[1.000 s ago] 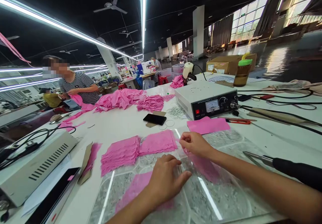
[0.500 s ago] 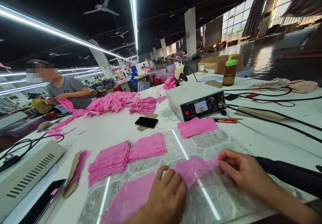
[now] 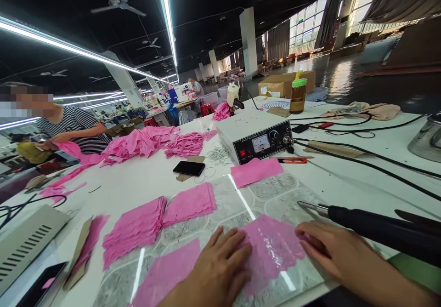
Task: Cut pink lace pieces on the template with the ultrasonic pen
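Note:
A thin pink fabric piece (image 3: 270, 247) lies on the clear patterned mat (image 3: 174, 233). My left hand (image 3: 218, 263) rests on its left side, palm down with fingers spread. At its right edge, my right hand (image 3: 330, 247) pinches the fabric between thumb and fingers. Another pink piece (image 3: 168, 275) lies flat, partly under my left forearm. Beyond my hands are a stack of scalloped pink pieces (image 3: 136, 229), a second stack (image 3: 191, 206) and a plain pink piece (image 3: 257, 172). A black handheld tool (image 3: 375, 222) with a metal tip lies above my right hand.
A control box (image 3: 258, 137) with cables stands behind the mat, near an orange cutter (image 3: 292, 160). A phone (image 3: 189, 168), a pink fabric heap (image 3: 141, 144), a lidded jar (image 3: 298, 96) and a glass vessel (image 3: 427, 139) are on the table. A person (image 3: 74, 127) handles pink cloth at left.
The pink piece has been spread flatter between my hands. My left hand's fingers have opened out. The view has shifted right, bringing the tool's metal tip and the glass vessel into sight.

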Available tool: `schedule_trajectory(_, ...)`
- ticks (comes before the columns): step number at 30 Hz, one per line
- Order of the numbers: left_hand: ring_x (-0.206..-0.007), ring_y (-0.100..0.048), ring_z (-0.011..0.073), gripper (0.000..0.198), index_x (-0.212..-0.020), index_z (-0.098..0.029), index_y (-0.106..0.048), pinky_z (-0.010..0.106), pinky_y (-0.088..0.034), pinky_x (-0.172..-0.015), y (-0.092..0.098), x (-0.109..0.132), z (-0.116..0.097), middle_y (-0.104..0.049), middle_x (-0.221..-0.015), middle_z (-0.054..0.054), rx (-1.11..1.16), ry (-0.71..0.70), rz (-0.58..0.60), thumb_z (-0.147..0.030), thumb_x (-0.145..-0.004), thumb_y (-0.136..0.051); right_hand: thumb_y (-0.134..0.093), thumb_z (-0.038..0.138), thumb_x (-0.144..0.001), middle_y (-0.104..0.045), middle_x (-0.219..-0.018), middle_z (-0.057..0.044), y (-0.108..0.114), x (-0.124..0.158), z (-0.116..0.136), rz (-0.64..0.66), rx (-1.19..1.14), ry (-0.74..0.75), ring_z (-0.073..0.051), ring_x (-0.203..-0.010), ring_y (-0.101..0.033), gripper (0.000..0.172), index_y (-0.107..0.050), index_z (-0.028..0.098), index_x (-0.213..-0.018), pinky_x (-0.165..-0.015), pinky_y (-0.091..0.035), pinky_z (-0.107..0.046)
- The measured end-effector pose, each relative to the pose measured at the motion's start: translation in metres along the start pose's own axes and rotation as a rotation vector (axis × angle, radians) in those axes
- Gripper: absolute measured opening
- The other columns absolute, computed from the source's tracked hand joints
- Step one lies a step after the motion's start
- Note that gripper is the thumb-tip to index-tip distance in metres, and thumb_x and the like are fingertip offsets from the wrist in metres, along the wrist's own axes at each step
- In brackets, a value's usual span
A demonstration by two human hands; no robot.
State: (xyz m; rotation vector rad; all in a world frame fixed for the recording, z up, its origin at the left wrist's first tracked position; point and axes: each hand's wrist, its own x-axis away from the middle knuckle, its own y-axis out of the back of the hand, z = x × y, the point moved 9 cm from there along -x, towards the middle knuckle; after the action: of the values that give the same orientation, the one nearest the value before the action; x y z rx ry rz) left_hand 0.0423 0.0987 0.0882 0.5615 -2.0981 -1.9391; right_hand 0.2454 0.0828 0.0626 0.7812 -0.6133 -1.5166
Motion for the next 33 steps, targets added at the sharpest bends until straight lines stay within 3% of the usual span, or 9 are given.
schedule_trajectory(2,-0.133,-0.047,0.0326,0.045,-0.137,-0.020,-0.049,0.061,-0.038,-0.107,-0.007,0.002,0.006,-0.050,-0.144,0.014,0.002,0.033,0.074,-0.030,-0.094,-0.054,-0.047,0.035,-0.081,-0.067,-0.070,-0.005,-0.004,0.001,-0.012,0.014,0.058,-0.041,-0.024,-0.060,-0.064,0.017,-0.057,0.027,-0.071,-0.053,-0.049,-0.035)
schedule_trajectory(5,-0.135,-0.045,0.0324,0.047,-0.137,-0.023,-0.049,0.063,-0.033,-0.109,-0.007,0.005,0.013,-0.049,-0.145,0.013,0.056,0.067,0.084,-0.028,-0.091,-0.058,-0.049,0.038,-0.078,-0.065,-0.066,-0.004,-0.007,0.006,-0.028,0.047,0.047,-0.091,-0.024,-0.057,-0.063,0.015,-0.057,0.028,-0.071,-0.049,-0.048,-0.034)
schedule_trajectory(7,-0.131,-0.049,0.0307,0.043,-0.132,-0.024,-0.055,0.060,-0.033,-0.110,-0.001,0.005,0.020,-0.054,-0.141,0.011,0.124,0.102,0.030,-0.026,-0.089,-0.060,-0.051,0.042,-0.077,-0.061,-0.060,-0.003,-0.004,0.006,-0.028,0.032,-0.021,-0.087,-0.022,-0.052,-0.059,0.017,-0.060,0.028,-0.078,-0.048,-0.048,-0.033)
schedule_trajectory(10,-0.115,-0.061,0.0251,0.028,-0.115,-0.021,-0.065,0.046,-0.047,-0.102,0.010,-0.006,0.047,-0.065,-0.124,0.009,0.198,0.220,-0.087,-0.018,-0.088,-0.060,-0.050,0.044,-0.080,-0.060,-0.061,-0.002,0.003,-0.008,-0.010,-0.040,-0.181,-0.040,-0.019,-0.051,-0.057,0.027,-0.063,0.025,-0.094,-0.049,-0.048,-0.031)
schedule_trajectory(13,-0.097,-0.066,0.0198,0.016,-0.103,-0.016,-0.068,0.036,-0.054,-0.087,0.015,-0.036,0.079,-0.069,-0.105,0.008,0.195,0.312,-0.140,-0.015,-0.091,-0.058,-0.051,0.042,-0.079,-0.065,-0.073,-0.003,0.010,-0.041,0.017,-0.138,-0.274,0.022,-0.018,-0.058,-0.059,0.027,-0.063,0.024,-0.094,-0.054,-0.050,-0.030)
schedule_trajectory(16,-0.100,-0.063,0.0198,0.019,-0.107,-0.014,-0.063,0.041,-0.053,-0.088,0.016,-0.079,0.106,-0.064,-0.110,0.007,0.175,0.360,-0.155,-0.028,-0.095,-0.059,-0.050,0.041,-0.075,-0.068,-0.082,-0.004,0.017,-0.078,0.030,-0.237,-0.289,0.038,-0.019,-0.062,-0.061,0.026,-0.063,0.022,-0.088,-0.059,-0.051,-0.032)
schedule_trajectory(21,-0.103,-0.062,0.0211,0.029,-0.119,-0.016,-0.058,0.042,-0.053,-0.088,-0.001,-0.137,0.132,-0.060,-0.120,0.009,0.206,0.398,-0.113,-0.033,-0.096,-0.058,-0.047,0.041,-0.074,-0.068,-0.072,-0.004,0.032,-0.107,0.005,-0.312,-0.239,-0.029,-0.021,-0.060,-0.063,0.027,-0.061,0.021,-0.086,-0.057,-0.049,-0.033)
schedule_trajectory(27,-0.101,-0.062,0.0209,0.030,-0.120,-0.016,-0.058,0.041,-0.054,-0.086,-0.024,-0.154,0.151,-0.060,-0.120,0.009,0.298,0.416,-0.065,-0.034,-0.096,-0.058,-0.049,0.038,-0.076,-0.070,-0.073,-0.006,0.041,-0.120,-0.019,-0.257,-0.172,-0.046,-0.024,-0.065,-0.065,0.025,-0.065,0.019,-0.080,-0.058,-0.048,-0.034)
schedule_trajectory(33,-0.102,-0.062,0.0214,0.030,-0.120,-0.016,-0.058,0.041,-0.054,-0.087,-0.029,-0.155,0.154,-0.060,-0.120,0.008,0.318,0.379,-0.027,-0.034,-0.096,-0.058,-0.059,0.032,-0.090,-0.067,-0.080,-0.002,0.012,-0.153,-0.008,-0.099,-0.120,0.003,-0.017,-0.072,-0.064,0.018,-0.066,0.016,-0.085,-0.070,-0.052,-0.033)
